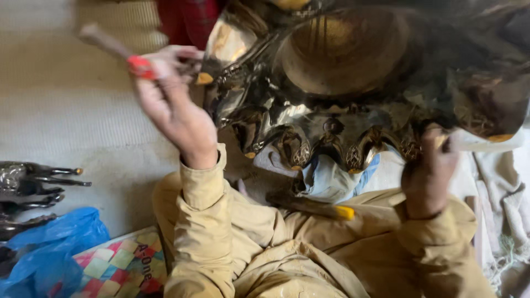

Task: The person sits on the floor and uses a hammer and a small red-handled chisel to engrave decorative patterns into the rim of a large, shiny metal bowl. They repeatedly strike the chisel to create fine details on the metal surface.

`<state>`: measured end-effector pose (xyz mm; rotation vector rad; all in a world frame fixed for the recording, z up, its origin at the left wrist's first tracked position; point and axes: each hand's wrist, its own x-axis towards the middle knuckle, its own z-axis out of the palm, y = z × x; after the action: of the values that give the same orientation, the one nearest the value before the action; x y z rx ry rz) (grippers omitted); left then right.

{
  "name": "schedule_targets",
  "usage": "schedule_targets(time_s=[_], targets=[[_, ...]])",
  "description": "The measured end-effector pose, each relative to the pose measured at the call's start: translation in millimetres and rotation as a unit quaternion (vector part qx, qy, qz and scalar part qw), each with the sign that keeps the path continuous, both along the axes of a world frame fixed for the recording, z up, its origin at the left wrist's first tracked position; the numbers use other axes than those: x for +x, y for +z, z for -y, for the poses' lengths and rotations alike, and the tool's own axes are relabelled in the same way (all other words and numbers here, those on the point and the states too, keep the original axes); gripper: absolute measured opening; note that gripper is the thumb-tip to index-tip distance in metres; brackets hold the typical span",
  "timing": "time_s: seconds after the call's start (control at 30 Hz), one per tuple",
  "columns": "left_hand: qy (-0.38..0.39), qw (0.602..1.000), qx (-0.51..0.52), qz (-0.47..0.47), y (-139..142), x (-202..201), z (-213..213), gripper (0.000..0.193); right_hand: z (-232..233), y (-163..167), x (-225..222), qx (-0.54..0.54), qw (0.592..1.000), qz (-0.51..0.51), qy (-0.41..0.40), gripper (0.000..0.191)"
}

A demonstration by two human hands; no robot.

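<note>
Pale woven matting (pixel 66 105) covers the floor under us. Our left hand (pixel 174 107) is closed around a thin tool with a red band (pixel 118 52), blurred, beside the ornate brass piece (pixel 342 83) over our lap. Our right hand (pixel 428 174) grips that piece's lower edge, fingers curled. A blue plastic bag (pixel 52 248) lies at lower left, touching a flat checkered packet (pixel 124 265) of pastel squares. Dark metal castings (pixel 30 185) lie above the bag.
</note>
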<state>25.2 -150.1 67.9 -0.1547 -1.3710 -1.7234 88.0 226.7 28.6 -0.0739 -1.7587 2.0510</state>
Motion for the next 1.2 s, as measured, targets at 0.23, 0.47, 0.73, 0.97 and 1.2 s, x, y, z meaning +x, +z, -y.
schedule_targets(time_s=[0.23,0.47,0.73,0.97,1.2], targets=[[-0.069,0.995,-0.053,0.042,-18,-3,8,0.027,18,-40,-1,0.021,0.999,0.008,-0.048,0.026],[-0.059,0.998,-0.010,0.021,-56,-12,12,0.026,22,-46,-9,0.124,0.982,-0.064,-0.129,0.026],[0.005,0.979,0.197,0.046,-92,-2,-17,0.029,-27,7,-41,0.638,0.633,-0.316,-0.304,0.031],[0.029,0.941,0.316,0.115,-141,2,-55,0.037,-63,9,-37,0.385,0.878,-0.239,-0.155,0.044],[0.057,0.923,0.347,0.158,-160,3,-82,0.047,-71,-1,-39,0.348,0.900,-0.208,-0.161,0.045]])
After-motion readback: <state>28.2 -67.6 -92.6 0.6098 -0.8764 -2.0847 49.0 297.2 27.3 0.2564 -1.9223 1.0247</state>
